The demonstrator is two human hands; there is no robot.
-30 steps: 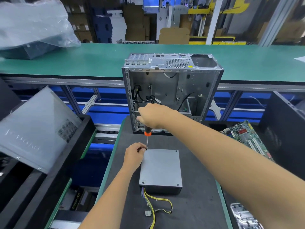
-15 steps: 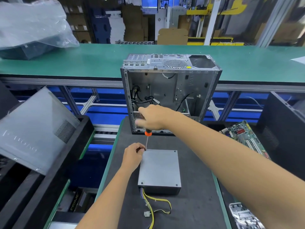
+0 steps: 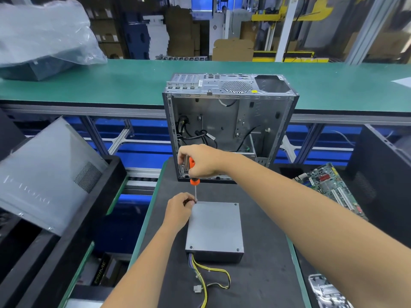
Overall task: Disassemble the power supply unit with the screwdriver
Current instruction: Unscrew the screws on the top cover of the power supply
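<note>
— Working the far-left corner screw of the power supply unit (image 3: 214,227) now?

— Yes. My right hand (image 3: 201,161) has its grip wrapped round the orange handle of the screwdriver (image 3: 194,182), shaft close to upright, tip down on that corner. My left hand (image 3: 179,211) rests at the same corner, fingertips pinched together right at the tip; what they pinch, shaft or screw, is too small to tell.

— Where does the unit sit?

— Flat on the dark mat of the table (image 3: 255,283), just in front of the open computer case (image 3: 229,127), not touching it.

— How do you expect it to handle?

— A stiff sheet-metal box, probably fairly heavy for its bulk, so I judge it won't slide much under the driver. The lid is smooth and likely slippery; I'd hold it by the side walls or edges, never by the wires.

— Which way does it point?

— Its long axis runs away from me toward the case. The yellow and black cable bundle (image 3: 209,276) exits the near end, so that face points at me. Screw heads show at the other three lid corners.
</note>
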